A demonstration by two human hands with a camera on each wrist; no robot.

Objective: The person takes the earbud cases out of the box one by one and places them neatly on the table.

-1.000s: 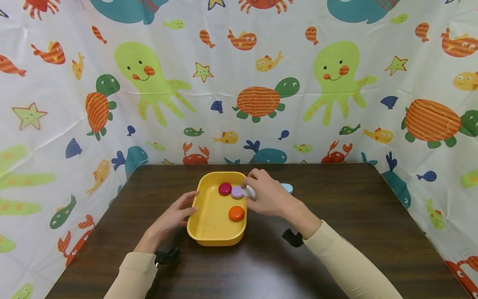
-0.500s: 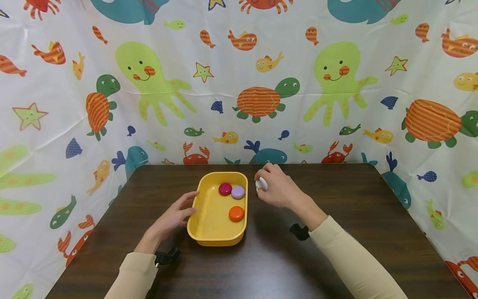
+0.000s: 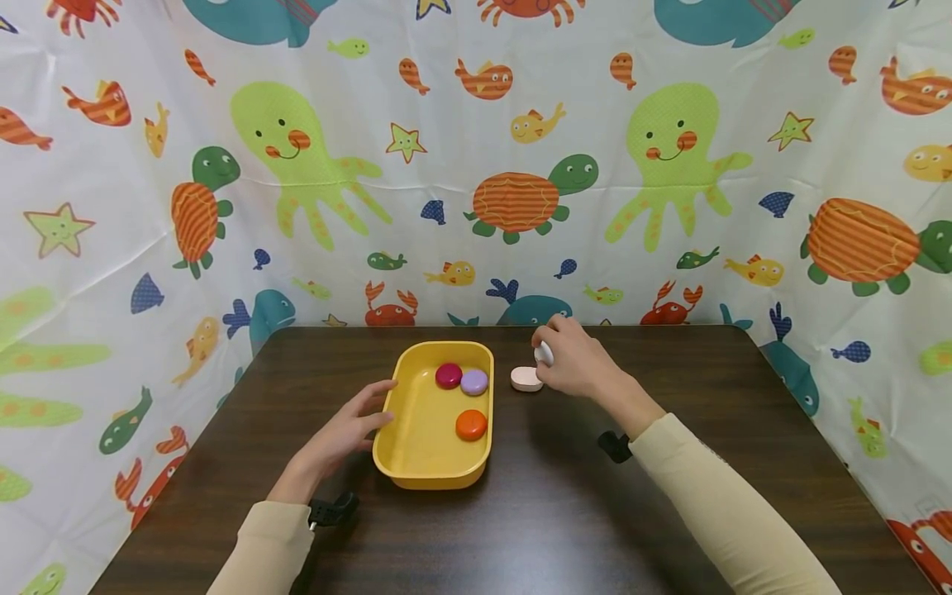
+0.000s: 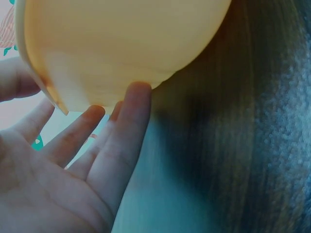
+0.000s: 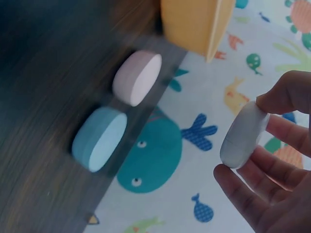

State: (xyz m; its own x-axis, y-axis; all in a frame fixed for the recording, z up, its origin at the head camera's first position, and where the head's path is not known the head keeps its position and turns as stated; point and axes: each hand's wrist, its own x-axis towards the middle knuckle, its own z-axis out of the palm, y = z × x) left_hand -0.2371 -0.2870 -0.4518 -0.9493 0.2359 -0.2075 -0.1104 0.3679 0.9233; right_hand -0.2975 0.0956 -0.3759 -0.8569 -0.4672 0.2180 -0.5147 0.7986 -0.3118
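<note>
So the yellow bin (image 3: 416, 438) is just below centre frame, sitting upright, rounded corners, with the left hand's (image 3: 345, 431) fingertips up against its left wall. Inside, a dark red disc (image 3: 449, 376) and a lilac one (image 3: 473, 382) are side by side toward the top, plus an orange one (image 3: 471, 425) lower down near the right wall. Right of the bin, the right hand (image 3: 580, 364) has a smooth white oval (image 3: 545, 353) pinched in its fingers, tilted. The pale pink oval (image 3: 526, 379) lies flat between them; right wrist view shows a light blue oval (image 5: 99, 141) too, left of centre, near the pink.
</note>
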